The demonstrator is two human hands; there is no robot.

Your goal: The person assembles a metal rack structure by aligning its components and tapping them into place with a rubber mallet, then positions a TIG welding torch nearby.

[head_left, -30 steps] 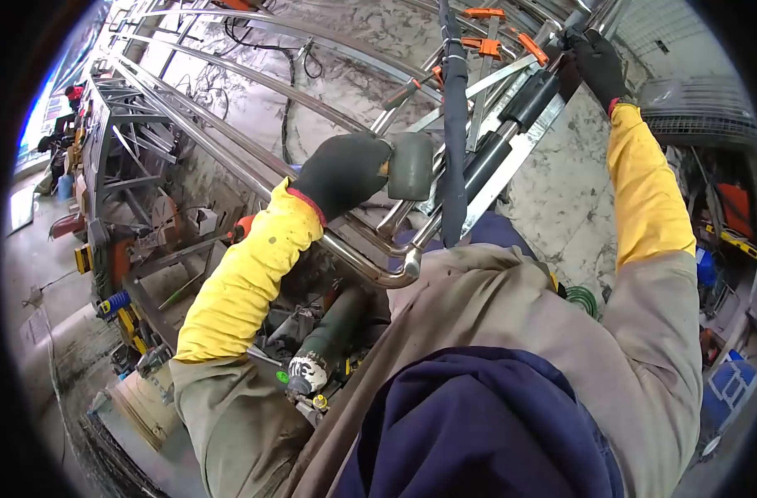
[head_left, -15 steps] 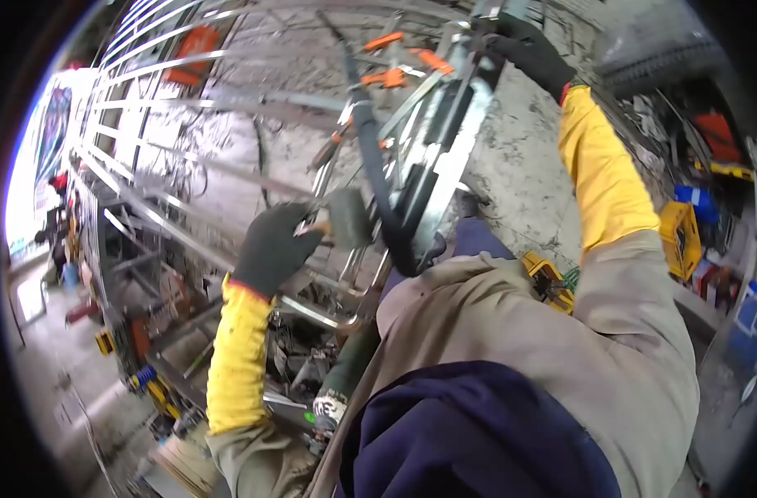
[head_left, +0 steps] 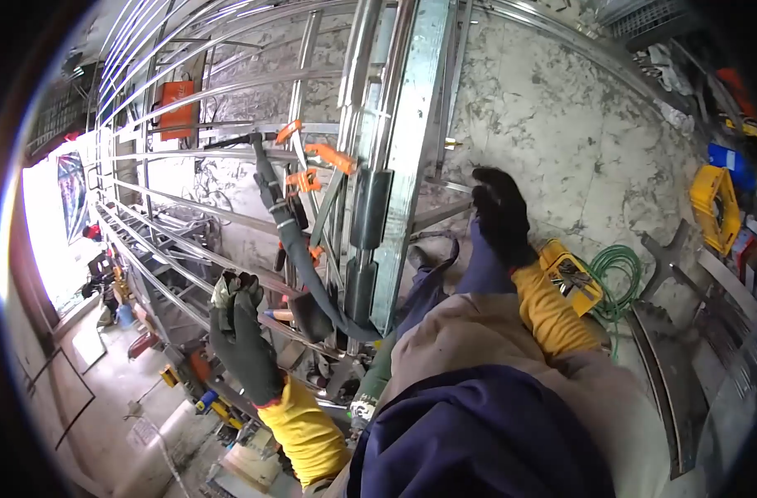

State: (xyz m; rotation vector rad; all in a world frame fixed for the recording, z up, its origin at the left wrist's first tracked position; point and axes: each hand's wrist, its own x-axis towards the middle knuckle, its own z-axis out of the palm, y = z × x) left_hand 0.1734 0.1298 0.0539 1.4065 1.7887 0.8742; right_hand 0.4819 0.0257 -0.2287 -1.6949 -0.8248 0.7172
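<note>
My left hand (head_left: pixel 247 336), in a dark grey glove, is closed beside the frame of thin metal tubes. A mallet's short wooden handle (head_left: pixel 279 315) leads from its dark head (head_left: pixel 310 318) into that hand. A pale patch at the fingertips I cannot make out. My right hand (head_left: pixel 503 217), in a black glove, hangs over my leg with fingers loosely bent and apart, nothing in it. Between my hands stands a long bright steel profile (head_left: pixel 411 137) with black cylinders (head_left: pixel 372 207) along its side. Orange-handled clamps (head_left: pixel 330 158) and a grey-wrapped cable (head_left: pixel 299 249) lie to its left.
Long shiny tubes (head_left: pixel 221 153) spread across the left and back. On the right are a yellow tool box (head_left: pixel 571 278), a coiled green hose (head_left: pixel 617 278), a yellow crate (head_left: pixel 715 212) and dark metal pieces (head_left: pixel 677 365). An orange box (head_left: pixel 177 109) stands further back.
My right hand has come off the far end of the steel and down beside my leg. My left hand has turned, fingers pointing up, still by the mallet. The view has shifted.
</note>
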